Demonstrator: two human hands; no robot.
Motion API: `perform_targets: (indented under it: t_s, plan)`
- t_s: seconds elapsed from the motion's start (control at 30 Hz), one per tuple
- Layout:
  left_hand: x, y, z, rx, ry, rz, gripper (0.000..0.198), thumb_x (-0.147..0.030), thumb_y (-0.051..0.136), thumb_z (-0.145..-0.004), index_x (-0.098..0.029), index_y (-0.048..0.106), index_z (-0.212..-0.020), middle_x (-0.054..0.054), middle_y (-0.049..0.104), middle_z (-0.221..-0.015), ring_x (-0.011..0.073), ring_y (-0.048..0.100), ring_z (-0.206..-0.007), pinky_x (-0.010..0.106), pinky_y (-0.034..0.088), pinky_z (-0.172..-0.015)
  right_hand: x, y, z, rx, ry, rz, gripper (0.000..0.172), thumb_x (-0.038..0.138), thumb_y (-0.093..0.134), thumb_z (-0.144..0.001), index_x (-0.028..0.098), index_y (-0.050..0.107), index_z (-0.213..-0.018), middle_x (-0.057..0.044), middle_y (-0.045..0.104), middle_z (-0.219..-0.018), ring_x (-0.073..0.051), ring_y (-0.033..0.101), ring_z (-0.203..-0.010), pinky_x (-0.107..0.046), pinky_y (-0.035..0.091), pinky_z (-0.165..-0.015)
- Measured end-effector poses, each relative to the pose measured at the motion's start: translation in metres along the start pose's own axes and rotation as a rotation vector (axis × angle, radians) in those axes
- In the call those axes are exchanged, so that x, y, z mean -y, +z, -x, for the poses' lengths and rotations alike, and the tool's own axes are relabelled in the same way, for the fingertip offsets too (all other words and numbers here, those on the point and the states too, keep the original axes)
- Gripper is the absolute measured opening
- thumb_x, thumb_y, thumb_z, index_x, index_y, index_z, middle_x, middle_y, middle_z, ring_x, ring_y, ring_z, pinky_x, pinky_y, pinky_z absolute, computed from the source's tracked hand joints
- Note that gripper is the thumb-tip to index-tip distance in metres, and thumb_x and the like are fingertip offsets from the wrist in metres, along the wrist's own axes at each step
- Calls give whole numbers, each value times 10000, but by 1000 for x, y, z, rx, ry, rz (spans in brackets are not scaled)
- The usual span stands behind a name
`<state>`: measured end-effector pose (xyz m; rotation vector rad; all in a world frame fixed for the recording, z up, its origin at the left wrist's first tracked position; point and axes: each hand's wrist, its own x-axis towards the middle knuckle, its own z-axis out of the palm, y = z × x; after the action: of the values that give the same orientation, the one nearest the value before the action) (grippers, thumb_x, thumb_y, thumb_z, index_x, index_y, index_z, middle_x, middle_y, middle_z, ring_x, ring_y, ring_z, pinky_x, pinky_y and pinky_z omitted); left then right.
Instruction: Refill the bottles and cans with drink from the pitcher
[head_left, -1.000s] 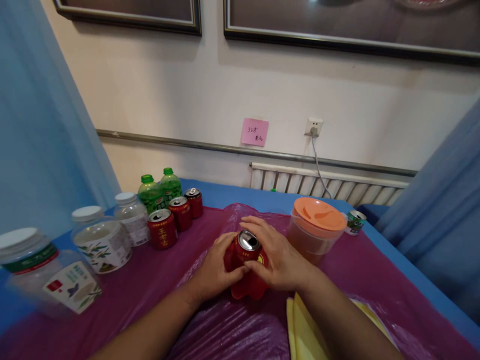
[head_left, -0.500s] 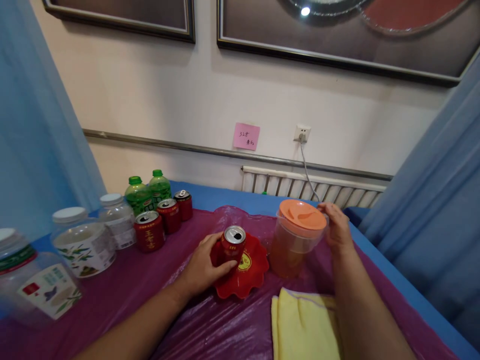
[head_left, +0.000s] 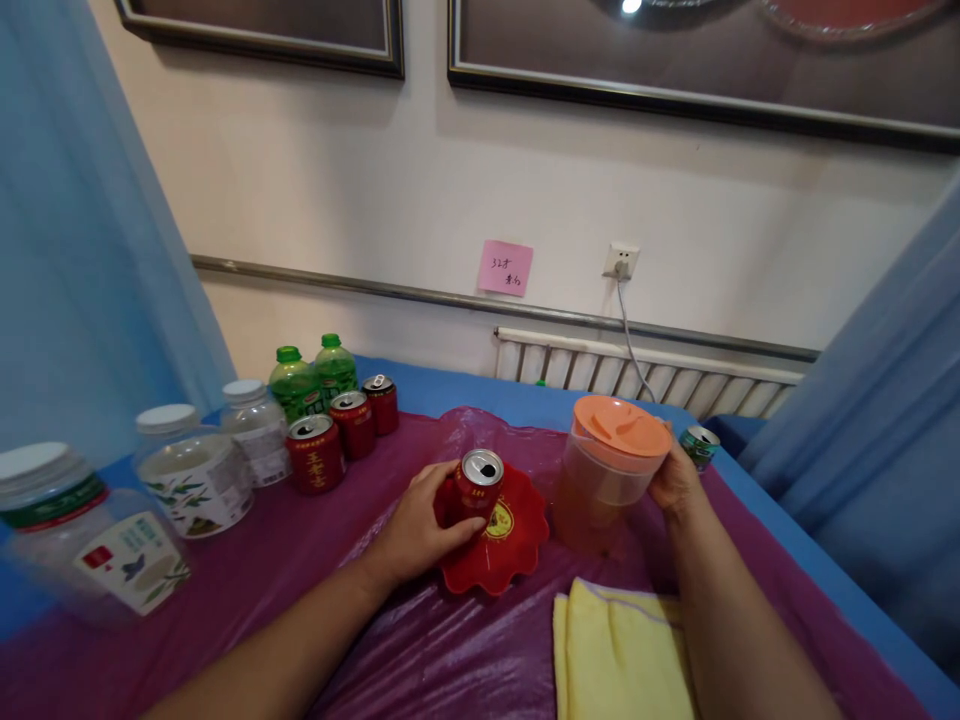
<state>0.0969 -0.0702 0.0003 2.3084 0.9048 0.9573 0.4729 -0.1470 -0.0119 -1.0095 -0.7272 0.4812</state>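
Note:
My left hand (head_left: 427, 525) is closed round a red drink can (head_left: 480, 488), thumb on the near side. The can is upright with its top opened, standing in a red scalloped dish (head_left: 529, 560) with a yellow emblem. To the right is a clear plastic pitcher (head_left: 592, 500) with an orange lid (head_left: 622, 428) and amber liquid inside. My right hand (head_left: 675, 478) is closed at the pitcher's right side, where the handle would be; its fingers are partly hidden behind it. A folded yellow cloth (head_left: 622, 650) lies in front of the pitcher.
Several red cans (head_left: 315, 460), green-capped bottles (head_left: 296, 388) and clear white-lidded jars (head_left: 195, 480) line the left side. Behind my right hand stands a green can (head_left: 701, 448). Purple plastic sheeting (head_left: 442, 660) covers the blue surface. A radiator (head_left: 585, 365) is at the wall.
My right hand has come down from beside the lid and closed at the pitcher's side, uncovering the green can behind. My left hand stays on the red can. The view has shifted slightly.

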Motion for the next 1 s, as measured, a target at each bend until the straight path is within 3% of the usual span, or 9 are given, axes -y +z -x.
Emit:
perform_targets:
  t_s: [0.1,0.17,0.27,0.5,0.67,0.8,1.0]
  plan:
    - [0,0,0,-4,-10,1,637,-428,794,-719,-212,593,-1284,111,685,-1264,320,655,-1170,493,517,-1034,4,9,0,-29,43,-58,572,750,769,-645,216,580,-722,28,609,-626,-144,567,-551,-274,485,-507]
    - [1,0,1,0,-23,-2,652,-432,797,-716,-211,587,-1293,115,674,-1283,322,640,-1188,499,500,-1054,11,15,2,-55,50,-81,606,747,805,-603,211,533,-680,78,502,-532,-81,424,-432,-208,356,-402]
    - [4,1,2,5,-47,-5,688,-451,803,-711,-198,573,-1308,131,656,-1305,330,618,-1211,512,476,-1076,27,26,8,-83,43,-105,639,701,850,-588,206,447,-620,120,373,-470,-29,265,-377,-167,204,-360]
    - [7,3,4,-7,-68,19,701,-466,812,-703,-191,576,-1303,137,653,-1299,339,610,-1212,525,468,-1076,75,76,14,-236,5,-86,627,700,797,-674,216,407,-588,122,319,-450,-31,238,-377,-182,209,-359]
    - [10,3,4,6,-68,6,710,-483,813,-704,-199,575,-1309,134,647,-1315,341,599,-1231,520,464,-1085,100,109,14,-269,-83,-90,564,656,805,-693,210,465,-629,106,374,-491,-39,277,-397,-195,210,-361]
    - [11,3,5,20,-67,-27,744,-504,820,-694,-204,567,-1325,130,639,-1334,343,591,-1236,518,460,-1089,98,113,22,-289,-130,-58,571,641,807,-709,212,446,-600,93,387,-506,-46,290,-411,-209,208,-365]
    - [10,2,5,44,-66,-43,750,-517,823,-697,-206,567,-1330,136,620,-1367,349,570,-1258,526,432,-1108,88,98,24,-219,-107,113,568,626,856,-641,206,482,-564,78,412,-488,-61,305,-430,-232,219,-388]
